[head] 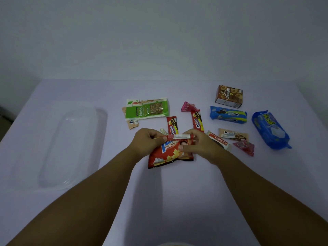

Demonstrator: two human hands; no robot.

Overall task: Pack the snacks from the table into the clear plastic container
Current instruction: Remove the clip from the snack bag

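While both the left hand (148, 139) and right hand (197, 144) pinch the red potato-snack bag (168, 155) by its top edge, mid-table, it should travel flat, I judge, leftward into the empty clear plastic container (71, 144).

You see a red potato snack bag (170, 155) printed with yellow pieces; a green nuts pouch (147, 109); a brown box (229, 96); two blue biscuit packs (228, 115) (270, 130); a pale lilac table (159, 192).

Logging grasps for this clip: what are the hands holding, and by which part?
Both hands, left and right, pinch the red chip bag by its top edge, one at each end.
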